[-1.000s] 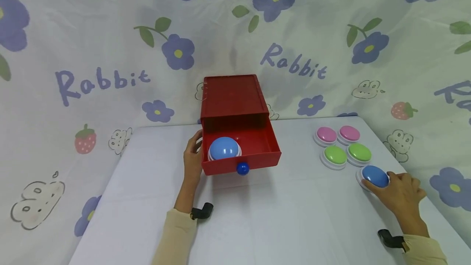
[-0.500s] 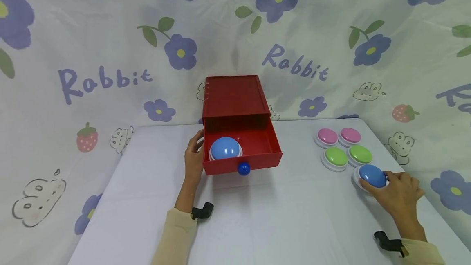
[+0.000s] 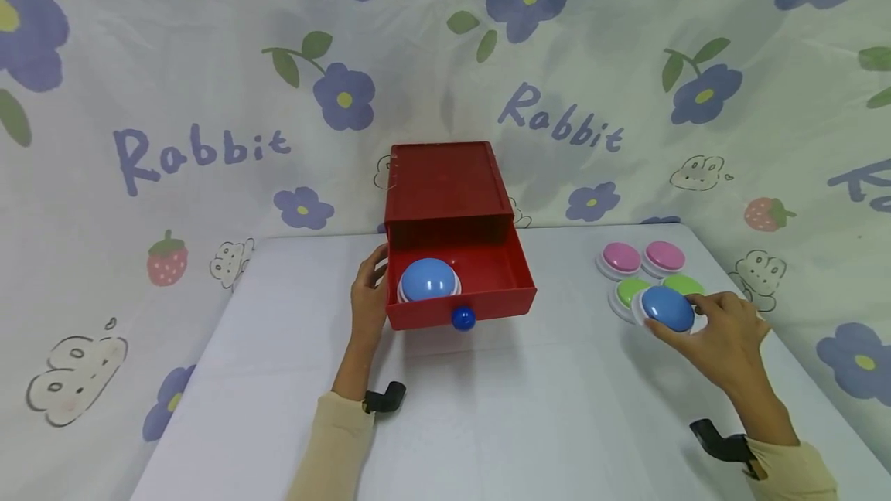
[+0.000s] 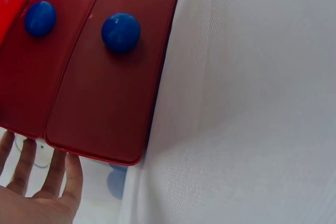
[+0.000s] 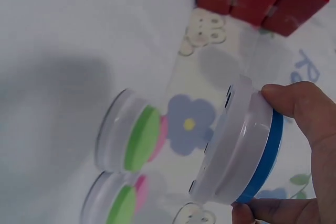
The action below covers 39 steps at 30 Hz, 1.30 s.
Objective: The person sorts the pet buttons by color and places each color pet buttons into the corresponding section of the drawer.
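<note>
My right hand (image 3: 727,339) pinches a blue push button (image 3: 667,309) with a white base by its rim, thumb on one side and fingertips on the other. In the right wrist view this button (image 5: 239,142) is held off the table. At the middle, the red drawer cabinet (image 3: 448,180) has its top drawer (image 3: 487,273) pulled out. Inside that drawer, at its left, sits another blue push button (image 3: 428,279). My left hand (image 3: 369,296) rests against the cabinet's left side, and in the left wrist view its extended fingers (image 4: 55,174) touch that side.
Two pink push buttons (image 3: 622,257) and two green push buttons (image 3: 632,290) stand on the white table (image 3: 557,408) at the right; the held button partly covers the green pair. Lower drawers (image 4: 105,98) with blue knobs (image 4: 121,32) are closed. A patterned cloth (image 3: 431,68) hangs behind.
My right hand has lifted the blue push button off the table and moved it up and left, over the green buttons' near edge. The left hand stays against the cabinet.
</note>
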Available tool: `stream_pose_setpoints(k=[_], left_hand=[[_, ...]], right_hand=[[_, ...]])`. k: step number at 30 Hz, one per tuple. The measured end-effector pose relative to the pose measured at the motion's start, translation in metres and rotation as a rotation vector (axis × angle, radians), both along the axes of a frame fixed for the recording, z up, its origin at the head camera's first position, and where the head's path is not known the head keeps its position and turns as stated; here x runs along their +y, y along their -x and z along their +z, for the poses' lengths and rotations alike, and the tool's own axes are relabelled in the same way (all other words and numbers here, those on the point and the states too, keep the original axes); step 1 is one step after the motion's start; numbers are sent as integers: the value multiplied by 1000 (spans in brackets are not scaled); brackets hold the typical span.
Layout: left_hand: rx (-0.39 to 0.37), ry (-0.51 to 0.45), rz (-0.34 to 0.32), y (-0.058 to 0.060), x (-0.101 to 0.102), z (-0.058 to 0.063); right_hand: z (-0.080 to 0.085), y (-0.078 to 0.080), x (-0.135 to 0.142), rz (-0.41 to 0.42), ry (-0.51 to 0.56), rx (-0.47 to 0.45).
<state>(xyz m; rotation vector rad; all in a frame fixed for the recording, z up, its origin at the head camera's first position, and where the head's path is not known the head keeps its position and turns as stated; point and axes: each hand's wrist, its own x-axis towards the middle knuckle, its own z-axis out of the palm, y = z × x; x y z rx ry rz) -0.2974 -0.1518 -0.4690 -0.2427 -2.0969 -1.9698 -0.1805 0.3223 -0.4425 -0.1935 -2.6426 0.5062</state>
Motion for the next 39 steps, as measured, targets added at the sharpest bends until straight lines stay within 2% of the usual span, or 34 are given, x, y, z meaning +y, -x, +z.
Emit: stream_pose_setpoints(k=[3, 10, 14, 21, 27, 30, 37, 39], left_hand=[[5, 0, 2, 0, 0, 0], [29, -30, 15, 19, -3, -28], [37, -25, 31, 22, -3, -34], [30, -33, 15, 21, -3, -31], [13, -3, 9, 5, -2, -7], [9, 3, 12, 2, -1, -4], [6, -36, 17, 19, -3, -30], [14, -35, 25, 22, -3, -33]], right_hand=[[10, 2, -10, 25, -8, 10], [34, 5, -29, 94, 0, 65], [46, 7, -38, 142, 12, 76], [64, 11, -58, 227, 48, 123], [78, 16, -80, 294, 62, 161], [84, 18, -90, 317, 70, 161], [94, 21, -108, 349, 68, 162], [97, 21, -113, 361, 72, 164]])
